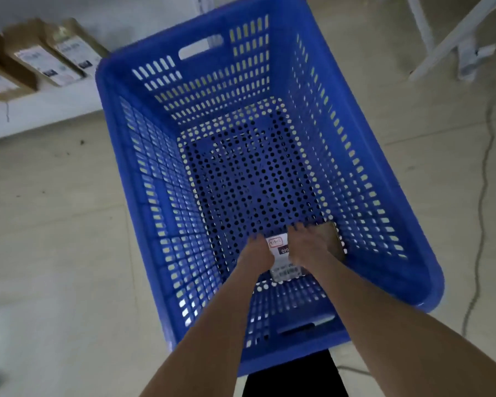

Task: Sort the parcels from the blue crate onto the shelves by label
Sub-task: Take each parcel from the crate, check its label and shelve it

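Observation:
The blue crate [364, 156] fills the middle of the head view, its perforated floor bare apart from one parcel. That brown cardboard parcel [334, 242], with a white printed label [281, 253], lies at the crate's near end. Both my arms reach down into the crate. My left hand [257, 253] is on the parcel's left side. Over the top of the parcel lies my right hand [309, 245], fingers pointing to the far end. Both hands cover most of the parcel, and I cannot tell whether their fingers curl round its edges.
A low white shelf [38, 110] at the upper left carries several brown labelled parcels [43, 61]. White shelf legs [447, 38] stand at the upper right. A thin cable [483, 196] runs along the floor to the right of the crate. Pale floor surrounds the crate.

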### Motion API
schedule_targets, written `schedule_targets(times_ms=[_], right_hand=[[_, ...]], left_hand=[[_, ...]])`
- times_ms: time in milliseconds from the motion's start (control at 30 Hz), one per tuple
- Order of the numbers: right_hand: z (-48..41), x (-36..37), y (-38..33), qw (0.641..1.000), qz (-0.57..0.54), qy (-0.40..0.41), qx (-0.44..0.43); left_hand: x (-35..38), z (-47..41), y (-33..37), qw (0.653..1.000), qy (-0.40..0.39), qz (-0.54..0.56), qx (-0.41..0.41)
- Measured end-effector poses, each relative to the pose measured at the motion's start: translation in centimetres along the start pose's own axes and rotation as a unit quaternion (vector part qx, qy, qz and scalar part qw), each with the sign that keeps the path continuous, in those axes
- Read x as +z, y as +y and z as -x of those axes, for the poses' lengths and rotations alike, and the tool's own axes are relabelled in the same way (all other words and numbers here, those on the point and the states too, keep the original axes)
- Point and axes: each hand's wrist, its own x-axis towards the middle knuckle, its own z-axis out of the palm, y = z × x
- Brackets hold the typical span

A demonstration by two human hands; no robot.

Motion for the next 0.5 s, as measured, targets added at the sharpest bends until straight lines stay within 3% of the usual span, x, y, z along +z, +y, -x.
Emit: schedule_targets(times_ms=[333,500], right_hand=[[-6.3,3.4,0.4,0.993,0.091,-0.077,-0.026],[-6.5,2.5,-0.4,0.983,0.159,-0.095,-0.015]], left_hand=[[4.5,-5.6,-0.7,0.968,-0.005,0.208,-0.143],[3.8,-4.5,-1.5,0.962,0.009,0.223,-0.157]])
